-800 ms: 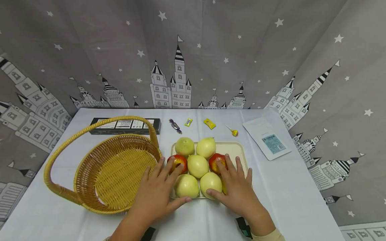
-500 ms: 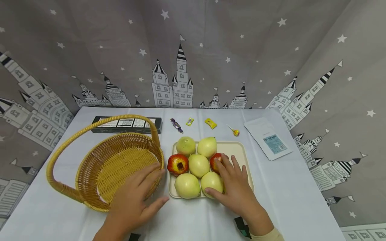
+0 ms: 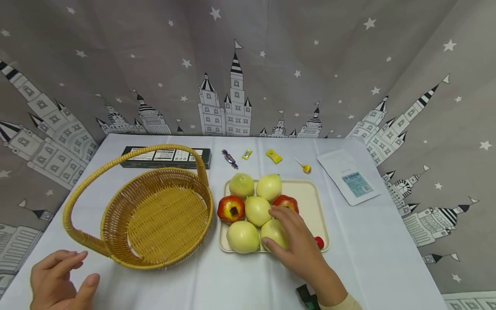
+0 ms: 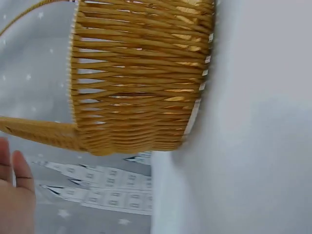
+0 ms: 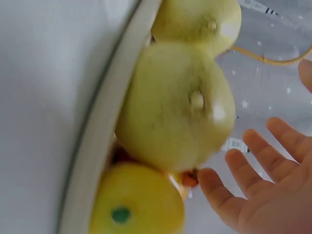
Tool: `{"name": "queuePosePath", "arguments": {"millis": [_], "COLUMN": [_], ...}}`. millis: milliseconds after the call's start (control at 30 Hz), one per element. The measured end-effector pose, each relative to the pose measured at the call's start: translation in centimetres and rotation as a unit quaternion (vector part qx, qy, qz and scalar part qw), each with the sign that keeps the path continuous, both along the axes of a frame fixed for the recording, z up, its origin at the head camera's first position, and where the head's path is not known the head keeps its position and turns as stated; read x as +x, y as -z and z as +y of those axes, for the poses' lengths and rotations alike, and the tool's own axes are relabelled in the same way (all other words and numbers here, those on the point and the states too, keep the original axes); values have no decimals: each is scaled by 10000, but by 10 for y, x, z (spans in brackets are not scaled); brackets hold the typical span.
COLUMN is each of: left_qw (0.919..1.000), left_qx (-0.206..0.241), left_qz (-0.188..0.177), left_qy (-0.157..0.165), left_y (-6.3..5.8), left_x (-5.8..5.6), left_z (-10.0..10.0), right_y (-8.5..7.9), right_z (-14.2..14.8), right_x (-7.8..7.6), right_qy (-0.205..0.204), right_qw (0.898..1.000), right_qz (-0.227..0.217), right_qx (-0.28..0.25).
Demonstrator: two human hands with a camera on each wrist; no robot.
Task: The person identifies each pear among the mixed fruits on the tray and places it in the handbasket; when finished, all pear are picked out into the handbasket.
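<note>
Left hand [image 3: 60,280] was relaxed, gripping nothing, near the basket [image 3: 162,219]. Left wrist cam caught gaps in its outer weave; head view mostly its inside. Tray [image 3: 308,198], right of it, held red fruit [image 3: 231,209] and pale green fruit [image 3: 243,237]. Right hand [image 3: 300,243] hung loose over them; contact unclear. Only right wrist cam showed the yellow fruit [image 5: 151,195], green-spotted. Far right: white pouch [image 3: 341,165], label [image 3: 357,184] read "S-GRADE".

Got golden-brown weave on the basket [image 3: 168,224], kinda pale green fruit [image 3: 257,211], red pomegranates [image 3: 231,209], cream tray [image 3: 310,198], white counter [image 3: 232,284], plus white stars [image 3: 370,23] and black-and-white castles [image 3: 237,103] across the grey backdrop [image 3: 128,30].
</note>
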State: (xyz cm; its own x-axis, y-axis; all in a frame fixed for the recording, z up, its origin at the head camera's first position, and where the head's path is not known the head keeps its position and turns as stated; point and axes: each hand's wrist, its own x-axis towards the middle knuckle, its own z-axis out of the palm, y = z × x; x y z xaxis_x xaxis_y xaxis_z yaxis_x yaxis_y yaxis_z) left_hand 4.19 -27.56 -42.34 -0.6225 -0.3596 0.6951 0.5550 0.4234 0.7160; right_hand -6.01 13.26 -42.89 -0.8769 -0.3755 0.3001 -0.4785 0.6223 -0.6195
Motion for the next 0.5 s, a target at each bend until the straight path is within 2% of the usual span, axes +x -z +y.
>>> {"name": "queuePosePath", "arguments": {"millis": [100, 200, 267, 333, 433, 500], "left_qw": [9939, 9862, 9883, 9861, 9747, 9671], "left_qx": [956, 1528, 1444, 1258, 747, 608], "left_qz": [11, -14, -437, -1072, -1959, -2273], "left_qy": [553, 633, 229, -181, -773, -966], "left_y": [11, 17, 19, 22, 28, 32], "left_x": [-9, -16, -20, -25, -34, -40], "left_z": [2, 7, 11, 14, 17, 19], "right_y": [3, 7, 9, 11, 12, 12], "right_z": [-2, -3, -2, -2, -1, -1], "right_x": [4, 7, 7, 7, 6, 5], "right_qy": [-30, -24, 5, 69, 93, 49], "right_qw": [9996, 9991, 9988, 9985, 9982, 9979], "right_qz": [-243, -418, -480, -530, -568, -601], "right_qx": [-123, -40, 14, 93, 169, 234]}}
